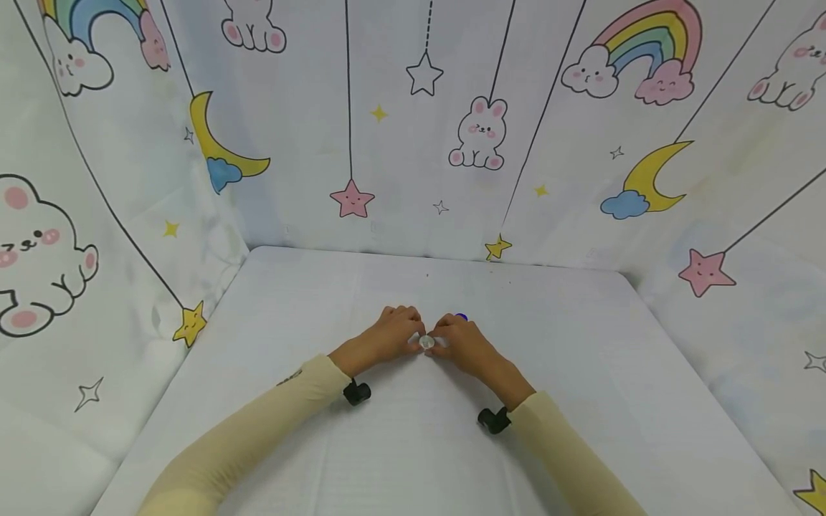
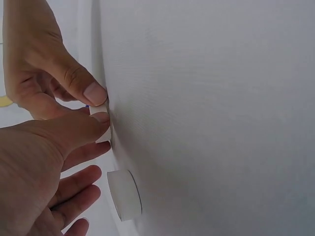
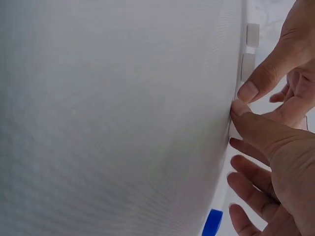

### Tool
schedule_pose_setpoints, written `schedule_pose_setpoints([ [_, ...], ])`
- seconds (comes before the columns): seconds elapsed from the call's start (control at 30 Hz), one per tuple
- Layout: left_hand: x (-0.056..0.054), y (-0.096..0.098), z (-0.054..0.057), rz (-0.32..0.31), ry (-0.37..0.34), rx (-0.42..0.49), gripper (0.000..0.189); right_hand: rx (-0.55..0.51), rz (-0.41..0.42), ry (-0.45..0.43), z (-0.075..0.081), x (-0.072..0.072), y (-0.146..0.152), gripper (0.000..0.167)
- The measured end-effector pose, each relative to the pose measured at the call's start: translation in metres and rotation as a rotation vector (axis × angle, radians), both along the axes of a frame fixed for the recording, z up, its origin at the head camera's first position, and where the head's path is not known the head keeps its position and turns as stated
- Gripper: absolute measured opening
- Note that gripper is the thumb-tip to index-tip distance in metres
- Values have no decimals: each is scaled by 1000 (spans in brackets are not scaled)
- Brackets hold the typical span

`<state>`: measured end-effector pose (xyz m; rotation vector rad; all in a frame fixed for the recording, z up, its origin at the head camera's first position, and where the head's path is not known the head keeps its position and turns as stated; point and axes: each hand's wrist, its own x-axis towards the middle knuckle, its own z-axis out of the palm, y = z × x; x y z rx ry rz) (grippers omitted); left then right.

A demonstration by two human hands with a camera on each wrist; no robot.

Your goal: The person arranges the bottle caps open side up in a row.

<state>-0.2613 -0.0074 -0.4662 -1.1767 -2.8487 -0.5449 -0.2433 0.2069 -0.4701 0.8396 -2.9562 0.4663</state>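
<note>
A small white round piece [image 1: 426,342] with a pale, shiny top sits at the table's middle, between the fingertips of both hands. From its left side my left hand [image 1: 395,334] pinches it between thumb and fingers. My right hand [image 1: 466,347] pinches the opposite side, its thumb close to the left thumb. In the left wrist view a short white cylinder [image 2: 124,195] stands just past the left fingers. Two white pieces, one nearer [image 3: 248,66] and one farther [image 3: 253,35], show beyond the left hand in the right wrist view. Fingers cover much of the held piece.
A blue round piece [image 3: 212,222] lies behind the right hand, mostly hidden in the head view. The white-covered table [image 1: 581,373] meets printed cloth walls [image 1: 413,143] at the back and sides. Black wrist cameras [image 1: 494,421] hang under both wrists.
</note>
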Motion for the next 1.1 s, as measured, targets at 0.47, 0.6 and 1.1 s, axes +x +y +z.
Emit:
schedule_pose_setpoints([
  [0.47,0,-1,-5,-2,96,-17,17,-7,-3,-7,3,1,-2,29],
  [0.6,1,-2,-4,-4,109,-13,17,-5,-13,-22,3,1,-2,29],
  [1.1,4,-1,10,-1,88,-55,28,26,-107,-65,17,5,8,45],
])
